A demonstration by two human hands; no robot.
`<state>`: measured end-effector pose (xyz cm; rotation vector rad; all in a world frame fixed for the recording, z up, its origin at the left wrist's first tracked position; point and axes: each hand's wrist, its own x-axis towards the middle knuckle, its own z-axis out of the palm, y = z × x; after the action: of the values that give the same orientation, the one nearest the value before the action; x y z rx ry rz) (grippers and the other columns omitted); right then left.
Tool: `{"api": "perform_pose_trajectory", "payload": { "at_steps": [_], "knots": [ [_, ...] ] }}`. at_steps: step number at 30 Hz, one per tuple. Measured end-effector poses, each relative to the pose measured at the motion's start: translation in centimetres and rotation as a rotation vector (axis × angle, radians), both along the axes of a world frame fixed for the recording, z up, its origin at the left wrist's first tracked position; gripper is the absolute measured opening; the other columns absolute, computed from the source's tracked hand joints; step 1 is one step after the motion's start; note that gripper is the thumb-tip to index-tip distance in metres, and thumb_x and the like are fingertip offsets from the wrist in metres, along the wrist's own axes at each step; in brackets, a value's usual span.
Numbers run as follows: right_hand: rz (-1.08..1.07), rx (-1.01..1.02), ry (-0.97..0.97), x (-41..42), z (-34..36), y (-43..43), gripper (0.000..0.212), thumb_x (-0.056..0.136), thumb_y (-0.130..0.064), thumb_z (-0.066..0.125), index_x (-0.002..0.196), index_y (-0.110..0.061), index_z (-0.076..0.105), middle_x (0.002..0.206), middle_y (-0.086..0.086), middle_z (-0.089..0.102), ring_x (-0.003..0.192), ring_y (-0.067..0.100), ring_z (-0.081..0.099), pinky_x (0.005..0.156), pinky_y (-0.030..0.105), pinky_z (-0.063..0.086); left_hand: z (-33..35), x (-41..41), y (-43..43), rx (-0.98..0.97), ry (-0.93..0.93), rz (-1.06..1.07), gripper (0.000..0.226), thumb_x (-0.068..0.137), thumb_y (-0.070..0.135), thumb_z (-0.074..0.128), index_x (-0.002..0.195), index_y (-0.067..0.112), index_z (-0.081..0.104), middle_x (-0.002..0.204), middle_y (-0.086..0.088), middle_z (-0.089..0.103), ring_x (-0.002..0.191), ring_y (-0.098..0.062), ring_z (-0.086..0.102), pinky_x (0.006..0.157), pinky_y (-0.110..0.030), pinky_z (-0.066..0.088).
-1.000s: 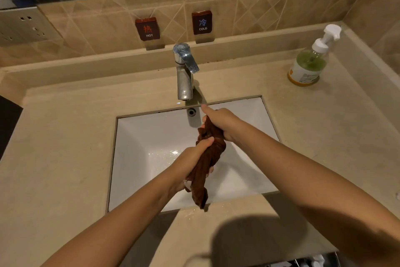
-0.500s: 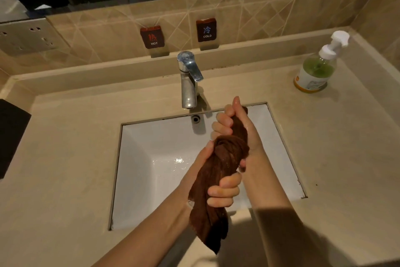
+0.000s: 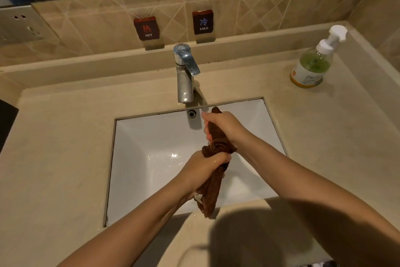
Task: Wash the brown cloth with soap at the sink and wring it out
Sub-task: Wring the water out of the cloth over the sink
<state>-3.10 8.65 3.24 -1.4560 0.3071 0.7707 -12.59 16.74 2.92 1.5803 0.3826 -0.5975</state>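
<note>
The brown cloth is twisted into a rope over the white sink basin. My right hand grips its upper end, close below the tap. My left hand is clenched around its middle, just under a tight knot of twisted fabric. The loose lower end hangs down to the basin's front edge. Water drops glisten on the basin floor. The green soap bottle with a white pump stands on the counter at the far right, away from both hands.
A chrome tap rises behind the basin, with no water running. HOT and COLD signs hang on the tiled wall above it. The beige counter surrounds the sink; a mirror and a wall socket are at the back.
My hands have turned on the cloth: half a second ago both showed fingers facing up, now their backs face up and the twist is tighter. The view has dropped slightly.
</note>
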Motion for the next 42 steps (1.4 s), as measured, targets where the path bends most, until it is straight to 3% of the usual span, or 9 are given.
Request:
{"api": "perform_pose_trajectory", "payload": {
  "at_steps": [13,18,25,30,32,35,38,40,42],
  "knots": [
    [0.084,-0.162,-0.080,0.0,0.8,0.9,0.031,0.091,-0.021,0.053,0.065,-0.005,0.050,0.057,0.010,0.051,0.043,0.018,0.050,0.039,0.019,0.044,-1.1,0.7,0.7,0.041,-0.027,-0.067,0.021,0.078,0.030,0.062,0.067,0.013,0.058,0.060,-0.003,0.057,0.055,-0.015,0.053,0.059,-0.026,0.045],
    [0.180,-0.205,-0.278,1.2,1.6,1.7,0.035,0.086,-0.041,0.058,0.079,-0.007,0.060,0.078,0.011,0.063,0.070,0.025,0.062,0.071,0.036,0.054,-1.2,0.6,1.1,-0.569,0.131,0.048,0.024,0.078,0.032,0.052,0.069,0.009,0.054,0.053,-0.004,0.051,0.041,-0.014,0.046,0.043,-0.022,0.041],
    [0.046,-0.438,-0.678,-4.2,3.8,-2.8,0.043,0.092,-0.047,0.040,0.130,-0.026,0.043,0.132,-0.008,0.048,0.116,0.006,0.045,0.083,0.013,0.036,-1.1,1.5,0.7,-0.719,-0.028,0.430,0.050,0.080,0.056,0.049,0.087,0.015,0.077,0.101,-0.011,0.067,0.093,-0.024,0.058,0.087,-0.038,0.045],
    [0.041,-0.469,-0.794,-10.3,0.9,-0.5,0.054,0.086,-0.058,0.043,0.135,-0.041,0.033,0.139,-0.013,0.040,0.126,0.004,0.040,0.101,0.025,0.042,0.2,1.7,-1.1,-0.786,-0.031,0.502,0.065,0.073,0.064,0.048,0.115,0.017,0.063,0.094,-0.003,0.064,0.090,-0.015,0.062,0.083,-0.031,0.048],
    [-0.107,-0.501,-0.847,-9.7,0.5,0.0,0.056,0.083,-0.059,0.045,0.134,-0.038,0.039,0.135,-0.011,0.044,0.121,0.003,0.045,0.095,0.019,0.043,0.2,1.7,-1.5,-0.780,-0.079,0.431,0.055,0.079,0.065,0.041,0.104,0.021,0.062,0.092,0.004,0.064,0.085,-0.008,0.063,0.081,-0.025,0.049],
    [-0.261,-0.343,-0.871,-8.1,0.5,-0.6,0.036,0.085,-0.039,0.054,0.119,-0.027,0.057,0.115,-0.007,0.058,0.104,-0.001,0.055,0.082,0.007,0.044,0.1,1.6,-1.3,-0.807,-0.097,0.429,0.062,0.081,0.060,0.043,0.122,0.017,0.058,0.120,-0.005,0.064,0.117,-0.015,0.058,0.104,-0.029,0.041],
    [-0.354,-0.132,-0.880,-5.7,2.1,-2.6,0.008,0.086,-0.026,0.056,0.092,-0.025,0.062,0.085,-0.018,0.065,0.081,-0.010,0.060,0.071,0.005,0.044,-0.2,1.3,-0.1,-0.773,-0.187,0.286,0.044,0.085,0.029,0.062,0.128,0.019,0.057,0.132,-0.005,0.057,0.126,-0.020,0.050,0.106,-0.037,0.039],
    [-0.309,-0.005,-0.854,-4.0,3.8,-4.4,0.008,0.088,-0.024,0.058,0.083,-0.028,0.062,0.073,-0.021,0.068,0.073,-0.009,0.061,0.067,0.007,0.045,-0.1,1.7,1.2,-0.792,-0.203,0.258,0.040,0.083,0.001,0.060,0.116,0.022,0.068,0.124,-0.005,0.064,0.115,-0.023,0.058,0.102,-0.045,0.045],
    [-0.121,0.109,-0.838,-2.6,5.1,-6.1,0.007,0.085,-0.034,0.059,0.081,-0.031,0.064,0.073,-0.021,0.069,0.073,-0.006,0.062,0.067,0.010,0.046,1.3,2.2,1.7,-0.884,-0.161,0.321,0.036,0.089,0.010,0.050,0.122,0.016,0.063,0.126,-0.012,0.063,0.111,-0.029,0.061,0.094,-0.052,0.049]
  ]
}}
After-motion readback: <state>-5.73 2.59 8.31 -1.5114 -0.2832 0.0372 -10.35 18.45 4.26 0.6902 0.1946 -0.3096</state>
